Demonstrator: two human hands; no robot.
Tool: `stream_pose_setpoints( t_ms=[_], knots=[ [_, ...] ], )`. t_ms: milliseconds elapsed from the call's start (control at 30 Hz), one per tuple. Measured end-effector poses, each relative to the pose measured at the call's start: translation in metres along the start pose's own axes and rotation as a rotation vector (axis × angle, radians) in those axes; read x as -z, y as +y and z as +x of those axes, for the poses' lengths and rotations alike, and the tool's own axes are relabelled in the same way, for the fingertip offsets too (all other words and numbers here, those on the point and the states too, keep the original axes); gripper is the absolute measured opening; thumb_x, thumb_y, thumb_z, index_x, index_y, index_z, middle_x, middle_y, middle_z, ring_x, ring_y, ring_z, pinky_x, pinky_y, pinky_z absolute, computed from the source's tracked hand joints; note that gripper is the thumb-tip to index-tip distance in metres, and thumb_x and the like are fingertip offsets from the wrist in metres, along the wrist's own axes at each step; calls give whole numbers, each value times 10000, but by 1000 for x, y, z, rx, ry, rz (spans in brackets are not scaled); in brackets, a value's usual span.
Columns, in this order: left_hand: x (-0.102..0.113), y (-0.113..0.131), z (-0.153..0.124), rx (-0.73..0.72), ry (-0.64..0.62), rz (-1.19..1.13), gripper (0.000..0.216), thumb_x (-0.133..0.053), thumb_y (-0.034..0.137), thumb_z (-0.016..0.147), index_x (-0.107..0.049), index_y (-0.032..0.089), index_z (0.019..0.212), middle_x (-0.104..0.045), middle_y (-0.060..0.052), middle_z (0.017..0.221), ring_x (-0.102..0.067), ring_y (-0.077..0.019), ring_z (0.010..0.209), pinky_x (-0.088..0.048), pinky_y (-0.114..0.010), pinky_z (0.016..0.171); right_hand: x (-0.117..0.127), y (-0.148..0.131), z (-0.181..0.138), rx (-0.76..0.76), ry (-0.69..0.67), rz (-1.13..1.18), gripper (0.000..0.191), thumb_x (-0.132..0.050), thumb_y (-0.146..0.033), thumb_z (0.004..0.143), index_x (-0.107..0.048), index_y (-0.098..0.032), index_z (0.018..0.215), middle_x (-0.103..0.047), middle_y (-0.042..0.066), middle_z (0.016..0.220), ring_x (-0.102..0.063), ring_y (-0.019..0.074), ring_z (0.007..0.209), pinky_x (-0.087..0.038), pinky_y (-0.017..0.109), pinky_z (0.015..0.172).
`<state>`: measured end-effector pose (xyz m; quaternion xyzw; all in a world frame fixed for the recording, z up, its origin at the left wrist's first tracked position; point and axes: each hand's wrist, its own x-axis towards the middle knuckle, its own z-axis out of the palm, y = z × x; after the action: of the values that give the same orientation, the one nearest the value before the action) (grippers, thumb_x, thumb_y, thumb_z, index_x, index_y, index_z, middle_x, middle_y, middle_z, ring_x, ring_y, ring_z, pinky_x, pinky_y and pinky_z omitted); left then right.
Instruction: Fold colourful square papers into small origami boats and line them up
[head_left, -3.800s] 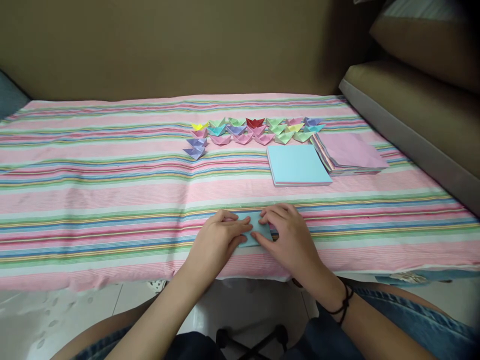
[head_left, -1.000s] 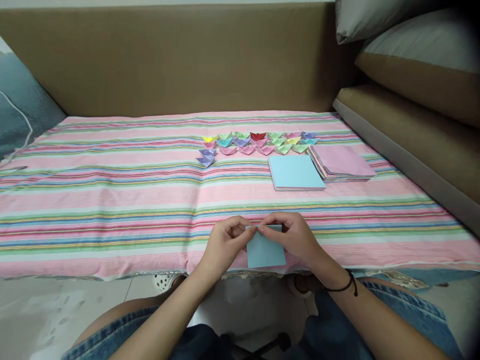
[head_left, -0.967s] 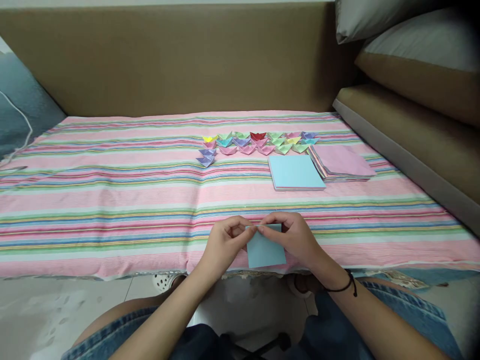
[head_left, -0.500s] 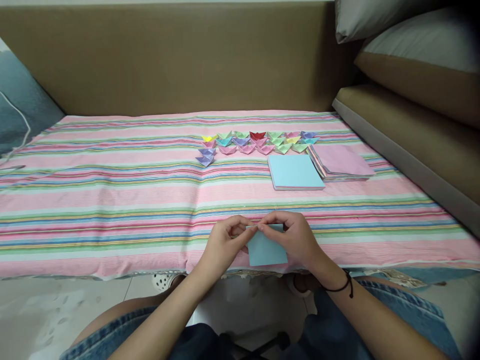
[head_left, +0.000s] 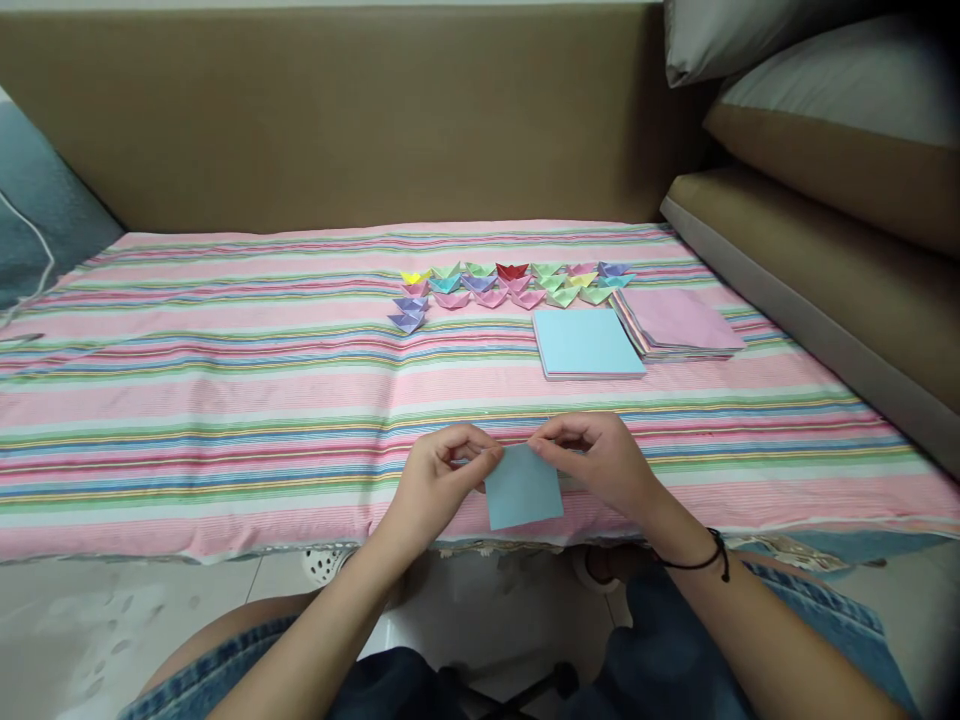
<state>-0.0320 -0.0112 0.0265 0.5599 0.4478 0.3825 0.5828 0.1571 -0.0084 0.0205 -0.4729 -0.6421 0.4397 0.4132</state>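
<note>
Over the pink striped cloth (head_left: 262, 400), the left hand (head_left: 436, 485) and right hand (head_left: 606, 465) pinch the square light-blue paper (head_left: 523, 492) by its upper edge, thumbs, earlier together, now apart.

room l., blue pad (head_left: 589, 342) fwd r.

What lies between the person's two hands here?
The blue paper lies between the left hand and right hand, pinched by both along its upper edge; the head view shows striped cloth behind it.
</note>
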Motion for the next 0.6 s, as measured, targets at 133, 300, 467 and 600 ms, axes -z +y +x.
stream_pose_setpoints(
  t_ms=[133, 300, 467, 600],
  knots=[
    [1, 0, 0, 11, -27, -19, 144, -642, 282, 767, -646, 141, 741, -579, 8, 587, -528, -92, 574, -465, -195, 528, 4, 0, 0, -21, -15, 15, 182, -621, -307, 773, -679, -164, 677, -672, 42, 647, -608, 156, 595, -477, 251, 516],
    [3, 2, 0, 24, -23, -25, 132, -644, 272, 764, -645, 143, 732, -576, 13, 585, -525, -84, 566, -462, -185, 517, 8, 1, -1, -63, -14, 52, 171, -646, -319, 752, -690, -167, 687, -689, 46, 670, -628, 166, 615, -498, 263, 541],
    [19, 5, -1, -23, 128, 12, 139, -647, 265, 761, -623, 147, 689, -526, 38, 544, -482, -56, 524, -425, -155, 496, 27, 4, -1, -123, 132, 129, 160, -667, -319, 743, -676, -169, 687, -700, 42, 656, -654, 163, 632, -533, 273, 616],
    [20, 3, -3, -9, 92, 19, 141, -642, 277, 769, -635, 151, 704, -550, 29, 563, -511, -69, 549, -440, -165, 507, 23, 4, -1, -71, 121, 215, 164, -623, -343, 789, -655, -183, 811, -709, 49, 779, -660, 164, 745, -531, 277, 689]
  ],
)
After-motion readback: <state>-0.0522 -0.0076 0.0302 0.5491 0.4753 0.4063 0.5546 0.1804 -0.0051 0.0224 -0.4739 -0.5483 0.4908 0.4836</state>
